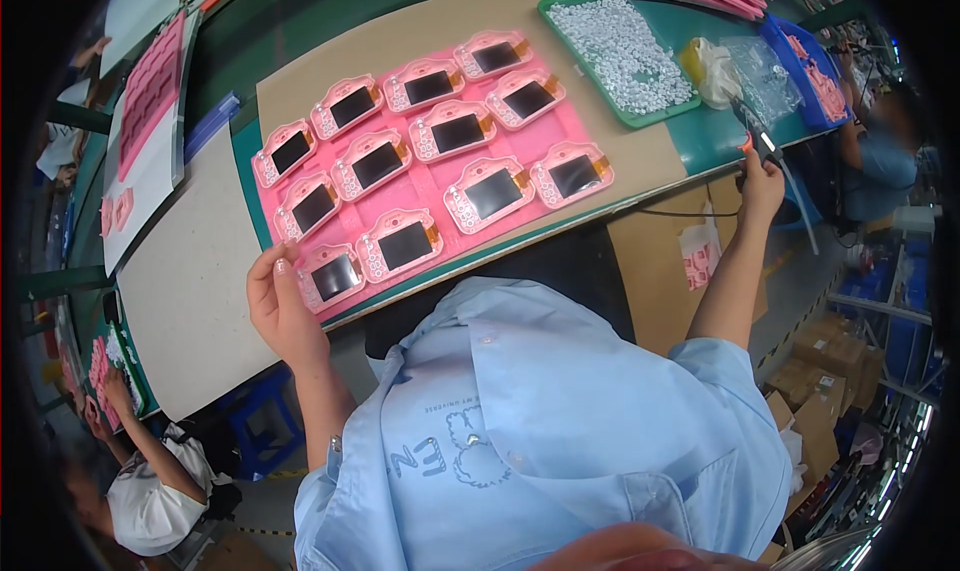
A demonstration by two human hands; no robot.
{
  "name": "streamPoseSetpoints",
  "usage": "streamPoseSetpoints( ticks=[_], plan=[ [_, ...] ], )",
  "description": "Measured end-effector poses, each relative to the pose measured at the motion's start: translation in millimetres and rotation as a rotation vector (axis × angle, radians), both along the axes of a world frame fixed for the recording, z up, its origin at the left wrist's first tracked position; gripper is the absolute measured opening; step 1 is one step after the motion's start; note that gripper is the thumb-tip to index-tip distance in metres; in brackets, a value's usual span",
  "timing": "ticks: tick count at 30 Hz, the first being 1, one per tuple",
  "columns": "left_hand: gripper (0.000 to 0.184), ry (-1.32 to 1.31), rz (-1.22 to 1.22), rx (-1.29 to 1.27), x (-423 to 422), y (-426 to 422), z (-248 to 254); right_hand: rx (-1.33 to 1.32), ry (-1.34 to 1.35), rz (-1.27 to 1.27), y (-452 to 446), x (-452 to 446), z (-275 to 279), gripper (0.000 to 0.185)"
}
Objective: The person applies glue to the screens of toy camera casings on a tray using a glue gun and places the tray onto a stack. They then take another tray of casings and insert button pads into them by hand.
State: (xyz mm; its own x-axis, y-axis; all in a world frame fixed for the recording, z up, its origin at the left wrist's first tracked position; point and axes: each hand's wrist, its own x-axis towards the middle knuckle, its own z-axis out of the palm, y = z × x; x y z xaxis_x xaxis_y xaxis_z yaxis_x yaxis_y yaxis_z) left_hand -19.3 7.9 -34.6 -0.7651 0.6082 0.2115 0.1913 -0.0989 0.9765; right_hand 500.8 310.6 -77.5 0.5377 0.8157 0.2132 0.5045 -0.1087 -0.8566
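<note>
Workshop tabletop point(712, 155), pink shells point(422, 143) in rows

Twelve shells with screens point(459, 132) lie on a pink tray point(566, 121) partly hidden beneath them. The left hand point(284, 309) is at the lower-left shell, thumb and fingertip close together; whether they grip it, I cannot tell. A green tray point(586, 69) holds small white pieces point(622, 56); a blue bin point(788, 71), pink parts point(818, 76). The right hand point(762, 189), arm outstretched, is clamped on a tool point(761, 143) hard to make out.
</note>
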Motion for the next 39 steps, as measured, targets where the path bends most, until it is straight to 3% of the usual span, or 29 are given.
streamPoseSetpoints(
  ticks=[3,6,7,10,15,16,18,20,24,26,29,32,37,39],
  plan=[
    [0.018,0.011,0.006,-0.001,-0.5,0.3,0.1,0.181,0.116,-0.12,-6.0,-13.0,-4.6,0.037],
    [0.018,0.015,0.018,-0.009,-1.4,-0.9,1.4,0.321,0.577,0.088,-16.4,-20.3,8.9,0.029],
    [0.018,0.026,0.016,-0.013,-3.3,-2.1,0.1,0.294,0.75,0.094,-21.7,-32.6,25.2,0.018],
    [0.019,0.049,0.017,-0.022,-8.7,-6.7,-5.5,0.158,1.158,0.483,-28.6,-30.1,40.5,0.017],
    [0.017,0.161,0.044,-0.131,-16.2,-16.5,-18.3,0.082,1.217,0.94,-38.8,-74.6,59.2,0.027],
    [0.016,0.321,0.01,-0.196,-24.5,-20.8,-25.9,0.132,1.233,0.968,-51.4,-104.3,68.6,0.031],
    [0.02,0.489,-0.051,-0.231,-15.9,-21.0,-13.1,-0.014,1.233,1.078,-62.6,-134.1,75.1,0.035],
    [0.039,0.629,-0.117,-0.241,-16.5,-26.0,-11.3,-0.09,1.03,1.103,-76.4,-166.7,72.8,0.034],
    [0.055,0.581,-0.199,-0.286,-16.9,-37.6,-11.5,-0.297,0.572,1.234,-106.0,-214.9,74.6,0.029],
    [0.06,0.575,-0.244,-0.322,-18.0,-41.5,-12.4,-0.346,0.511,1.301,-123.3,-239.2,77.9,0.032],
    [0.066,0.646,-0.301,-0.372,-23.6,-43.7,-13.1,-0.363,0.658,1.434,-147.7,-265.3,67.6,0.036],
    [0.067,0.639,-0.332,-0.369,-27.3,-44.9,-12.0,-0.328,0.539,1.496,-172.4,-291.7,68.6,0.036],
    [0.069,0.617,-0.233,-0.279,-26.3,-42.7,-17.9,-0.535,0.429,1.498,-195.1,-318.5,68.8,0.029],
    [0.069,0.653,-0.202,-0.247,-25.5,-40.4,-20.1,-0.483,0.257,1.526,-202.2,-331.2,64.6,0.03]
  ],
)
